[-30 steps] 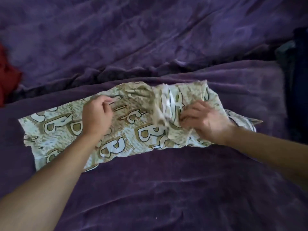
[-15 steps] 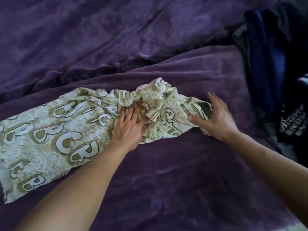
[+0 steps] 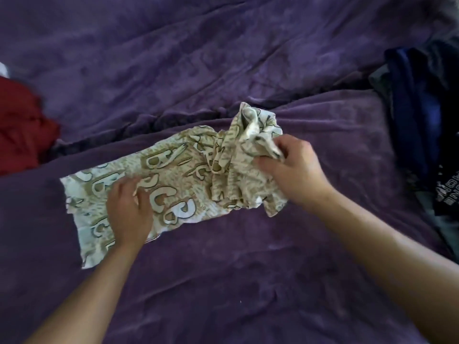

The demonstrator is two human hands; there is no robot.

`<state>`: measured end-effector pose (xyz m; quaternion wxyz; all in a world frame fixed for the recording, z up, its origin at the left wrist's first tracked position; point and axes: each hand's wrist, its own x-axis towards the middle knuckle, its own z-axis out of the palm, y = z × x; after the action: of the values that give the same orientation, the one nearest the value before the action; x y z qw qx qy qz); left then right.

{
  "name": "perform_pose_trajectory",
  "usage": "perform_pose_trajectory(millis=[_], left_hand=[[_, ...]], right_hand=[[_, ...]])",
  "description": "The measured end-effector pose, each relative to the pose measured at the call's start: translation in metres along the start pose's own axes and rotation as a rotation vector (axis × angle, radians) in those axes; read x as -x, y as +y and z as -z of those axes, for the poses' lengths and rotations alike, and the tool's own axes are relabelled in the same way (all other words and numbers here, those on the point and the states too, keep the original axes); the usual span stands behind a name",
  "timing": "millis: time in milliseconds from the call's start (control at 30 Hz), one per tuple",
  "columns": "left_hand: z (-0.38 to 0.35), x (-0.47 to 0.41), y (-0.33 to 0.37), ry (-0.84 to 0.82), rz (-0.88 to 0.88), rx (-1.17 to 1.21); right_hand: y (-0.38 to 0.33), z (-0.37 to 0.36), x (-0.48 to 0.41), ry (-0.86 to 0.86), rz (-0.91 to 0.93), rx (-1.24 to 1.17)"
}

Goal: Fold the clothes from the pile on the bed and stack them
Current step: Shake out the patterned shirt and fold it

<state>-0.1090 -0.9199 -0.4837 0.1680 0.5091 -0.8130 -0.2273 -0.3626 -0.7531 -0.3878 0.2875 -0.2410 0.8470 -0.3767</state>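
Shirt (image 3: 173,175): lies stretched in a long strip, with the purple blanket (image 3: 223,281) beneath it; flat along its left part, bunched and raised at its right end.

Left hand (image 3: 129,214): rests palm down on the shirt's left half, fingers straight and close together, thumb alongside, pressing the cloth flat.

Right hand (image 3: 295,170): sits at the shirt's right end, fingers curled over the bunched cloth, thumb beneath, pinching a fold of it; crumpled tip standing up just beyond the knuckles.

Red cloth (image 3: 19,127): lies well left of the shirt, apart from it.

Dark clothes (image 3: 417,108): heaped well right of the shirt, blue and black, white lettering on one piece.
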Motion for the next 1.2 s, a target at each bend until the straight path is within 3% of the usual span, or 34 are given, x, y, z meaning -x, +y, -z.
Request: perform_pose_trajectory(millis=[167,300,333,400,467,533,600,667,800,933,1000,1067,1133,1200], left_hand=[[0.062,-0.006,-0.071,0.07,0.065,-0.078],[0.085,-0.022,-0.105,0.087,0.11,-0.081],[0.086,-0.025,-0.105,0.09,0.077,-0.086],[0.079,-0.028,-0.092,0.081,-0.078,-0.104],[0.061,-0.023,-0.064,0.01,-0.284,-0.117],[0.034,-0.015,-0.033,-0.103,-0.506,-0.118],[0.004,-0.019,-0.009,-0.203,-0.712,-0.198],[-0.024,-0.037,-0.005,-0.32,-0.786,-0.384],[-0.064,-0.072,-0.051,-0.502,-0.612,-0.653],[-0.08,-0.061,-0.078,-0.535,-0.613,-0.701],[-0.083,-0.06,-0.075,-0.544,-0.586,-0.713],[-0.076,-0.062,-0.066,-0.562,-0.569,-0.677],[-0.06,-0.058,-0.063,-0.525,-0.556,-0.565],[-0.038,-0.04,-0.071,-0.431,-0.553,-0.43]], right_hand=[[-0.056,-0.149,0.025,-0.175,0.129,0.295],[-0.05,-0.226,0.047,-0.563,0.057,0.406],[-0.045,-0.226,0.053,-0.538,0.089,0.35],[-0.031,-0.21,0.062,-0.253,0.227,0.21],[-0.01,-0.182,0.06,0.098,0.352,0.277],[0.011,-0.157,0.045,0.224,0.353,0.453],[0.027,-0.148,0.025,0.165,0.27,0.609],[0.039,-0.154,0.006,0.08,0.294,0.709],[0.076,-0.186,-0.011,-0.086,0.301,0.812],[0.109,-0.204,-0.015,-0.176,0.206,0.836],[0.11,-0.203,-0.02,-0.164,0.23,0.753],[0.101,-0.196,-0.024,-0.057,0.186,0.502],[0.087,-0.189,-0.034,0.129,-0.027,0.139],[0.069,-0.185,-0.046,0.171,-0.279,-0.152]])
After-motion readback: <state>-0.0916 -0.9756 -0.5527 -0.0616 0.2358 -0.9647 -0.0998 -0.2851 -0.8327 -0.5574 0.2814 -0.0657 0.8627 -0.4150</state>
